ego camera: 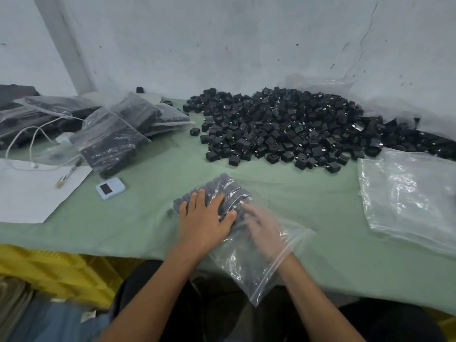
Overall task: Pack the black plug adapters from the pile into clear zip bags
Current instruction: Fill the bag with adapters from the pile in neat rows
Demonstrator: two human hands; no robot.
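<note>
A clear zip bag (249, 265) lies on the green table in front of me, its mouth toward me. Rows of black plug adapters (228, 191) fill its far end. My left hand (204, 218) presses flat on top of the bag over the adapters, fingers straight. My right hand (265, 230) is inside the bag, seen blurred through the plastic, fingers reaching toward the adapters. Whether it holds anything is hidden. A large pile of loose black adapters (291, 127) lies at the back right.
Filled zip bags (111, 134) lie at the back left beside a white cable (29, 141). A stack of empty clear bags (409, 196) is at the right. White paper (32, 193) with a pen (67, 174) and a small blue device (110, 188) sit left. A yellow crate (54, 270) stands below the table edge.
</note>
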